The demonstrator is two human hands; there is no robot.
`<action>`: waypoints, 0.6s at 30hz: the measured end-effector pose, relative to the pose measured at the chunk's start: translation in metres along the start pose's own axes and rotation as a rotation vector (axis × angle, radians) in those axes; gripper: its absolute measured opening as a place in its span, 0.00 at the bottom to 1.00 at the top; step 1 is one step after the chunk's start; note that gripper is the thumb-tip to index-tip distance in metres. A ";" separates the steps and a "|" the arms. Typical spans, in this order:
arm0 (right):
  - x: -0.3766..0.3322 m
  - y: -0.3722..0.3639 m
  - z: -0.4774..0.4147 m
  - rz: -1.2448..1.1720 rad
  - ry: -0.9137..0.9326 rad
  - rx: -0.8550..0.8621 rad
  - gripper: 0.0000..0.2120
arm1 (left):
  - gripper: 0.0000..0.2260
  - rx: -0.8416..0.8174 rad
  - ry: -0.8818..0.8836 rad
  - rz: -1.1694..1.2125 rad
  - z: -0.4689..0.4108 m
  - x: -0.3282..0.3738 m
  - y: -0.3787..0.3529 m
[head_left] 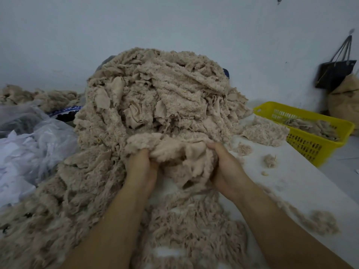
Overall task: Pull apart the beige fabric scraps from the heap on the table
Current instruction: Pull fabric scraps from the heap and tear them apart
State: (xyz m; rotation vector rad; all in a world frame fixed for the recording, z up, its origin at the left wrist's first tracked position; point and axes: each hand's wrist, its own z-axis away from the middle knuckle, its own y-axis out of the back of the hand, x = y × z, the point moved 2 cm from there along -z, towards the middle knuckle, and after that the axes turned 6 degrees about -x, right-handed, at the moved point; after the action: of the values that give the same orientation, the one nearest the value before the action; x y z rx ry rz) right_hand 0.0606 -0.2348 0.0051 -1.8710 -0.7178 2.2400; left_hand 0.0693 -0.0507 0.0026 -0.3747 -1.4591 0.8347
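Note:
A tall heap of beige fleecy fabric scraps (165,94) rises on the white table (291,181) and spills toward me. At its near foot lies a bunched beige scrap (174,150). My left hand (140,167) grips that scrap's left side, fingers buried in the cloth. My right hand (223,167) grips its right side, fingertips curled into the folds. The two hands sit about a hand's width apart, with the scrap stretched between them.
A yellow slotted basket (310,144) holding beige scraps stands at the right table edge. Clear plastic bags (29,144) lie at the left. Small beige tufts (270,161) dot the table. A dark bag (336,72) hangs on the wall above a brown sack (343,101).

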 end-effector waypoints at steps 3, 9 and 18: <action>-0.002 -0.003 0.001 -0.148 0.006 -0.055 0.17 | 0.11 -0.176 -0.084 -0.410 0.015 -0.006 -0.010; 0.000 -0.004 0.001 -0.062 0.058 -0.126 0.18 | 0.27 -0.645 0.121 -0.546 0.032 -0.021 -0.021; -0.002 -0.003 0.004 0.562 0.324 0.171 0.04 | 0.07 -0.330 -0.045 -0.474 0.023 -0.019 -0.015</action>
State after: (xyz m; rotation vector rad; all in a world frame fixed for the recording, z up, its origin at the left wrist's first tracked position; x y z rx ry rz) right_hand 0.0569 -0.2339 0.0085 -2.4838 0.0637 2.0851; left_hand 0.0530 -0.0801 0.0019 -0.2385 -1.6426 0.2230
